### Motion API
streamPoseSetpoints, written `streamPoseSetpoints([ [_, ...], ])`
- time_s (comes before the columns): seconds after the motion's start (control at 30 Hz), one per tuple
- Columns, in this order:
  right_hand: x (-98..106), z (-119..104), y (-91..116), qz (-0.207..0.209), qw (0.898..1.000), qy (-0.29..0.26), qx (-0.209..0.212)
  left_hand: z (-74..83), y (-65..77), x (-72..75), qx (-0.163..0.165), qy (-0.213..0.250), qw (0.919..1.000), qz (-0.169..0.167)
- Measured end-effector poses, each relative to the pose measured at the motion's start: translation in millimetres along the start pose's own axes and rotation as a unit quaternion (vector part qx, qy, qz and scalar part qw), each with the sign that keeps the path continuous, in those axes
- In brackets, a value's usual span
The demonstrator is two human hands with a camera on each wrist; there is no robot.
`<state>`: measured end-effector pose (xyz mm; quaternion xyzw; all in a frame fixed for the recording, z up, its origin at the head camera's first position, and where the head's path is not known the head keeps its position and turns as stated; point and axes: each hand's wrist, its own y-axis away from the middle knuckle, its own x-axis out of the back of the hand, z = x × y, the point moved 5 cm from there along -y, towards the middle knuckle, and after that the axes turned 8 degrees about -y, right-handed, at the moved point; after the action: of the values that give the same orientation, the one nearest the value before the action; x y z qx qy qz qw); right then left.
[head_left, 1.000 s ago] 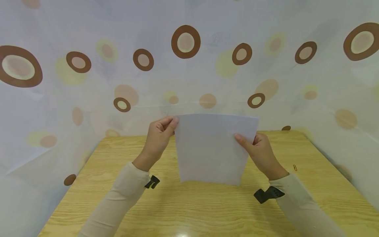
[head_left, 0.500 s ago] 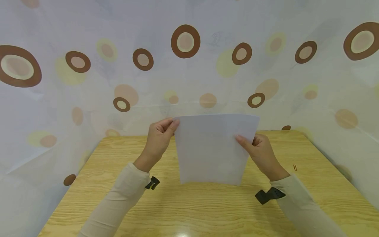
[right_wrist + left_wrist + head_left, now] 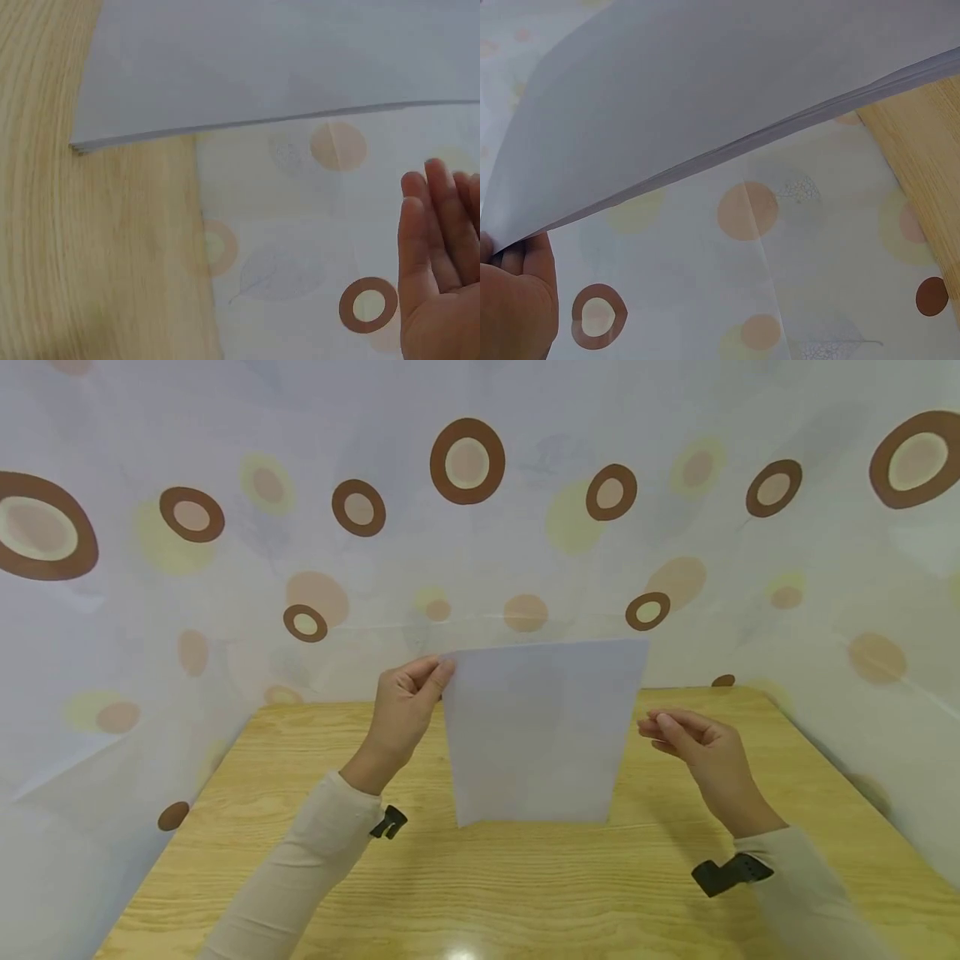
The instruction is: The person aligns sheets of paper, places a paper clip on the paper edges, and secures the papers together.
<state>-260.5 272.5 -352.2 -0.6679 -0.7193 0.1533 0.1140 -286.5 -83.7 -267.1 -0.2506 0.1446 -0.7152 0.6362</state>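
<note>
A stack of white paper sheets [image 3: 540,735] stands upright over the table, its lower edge close to the wood. At its top left corner my left hand [image 3: 401,714] pinches the sheets between thumb and fingers. Several layers show along the side edge in the left wrist view, where the left hand [image 3: 517,292] grips the corner. To the right of the stack, apart from it, my right hand [image 3: 708,760] is held with fingers extended and nothing in them. In the right wrist view the straight fingers of that hand [image 3: 442,262] appear beyond the stack's edge [image 3: 262,75].
A light wooden table [image 3: 487,893] lies underneath. White sheeting [image 3: 480,560] printed with brown rings and pale dots encloses it at the back and sides. Black straps [image 3: 731,874] sit around both wrists over beige sleeves [image 3: 300,860].
My right hand has let go of the right side of the paper stack and moved right and slightly down, now covering the small paper clip on the table. The left hand keeps its grip.
</note>
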Motion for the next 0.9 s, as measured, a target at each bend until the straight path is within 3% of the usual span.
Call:
streamPoseSetpoints([
  [0.07,11,5,4,0.005,1.000,0.017,-0.020,0.5,0.5,0.4,0.000,0.000,1.0000,0.002],
  [0.17,29,11,12,0.012,0.989,0.129,-0.068,1.5,1.2,0.5,-0.002,-0.001,1.0000,0.002],
  [0.27,46,21,20,-0.009,0.951,0.285,-0.122,2.1,1.4,0.5,-0.005,-0.003,1.0000,0.003],
  [0.43,72,41,28,-0.063,0.897,0.420,-0.118,1.2,0.3,0.4,-0.011,-0.006,0.9999,0.004],
  [0.53,85,51,33,-0.085,0.873,0.466,-0.116,0.2,-0.3,0.6,-0.011,-0.008,0.9999,0.003],
  [0.73,102,66,39,-0.129,0.834,0.515,-0.150,0.6,-0.2,0.8,-0.002,-0.008,1.0000,-0.002],
  [0.9,112,75,42,-0.154,0.815,0.526,-0.187,1.1,0.4,1.4,0.002,0.002,1.0000,-0.003],
])
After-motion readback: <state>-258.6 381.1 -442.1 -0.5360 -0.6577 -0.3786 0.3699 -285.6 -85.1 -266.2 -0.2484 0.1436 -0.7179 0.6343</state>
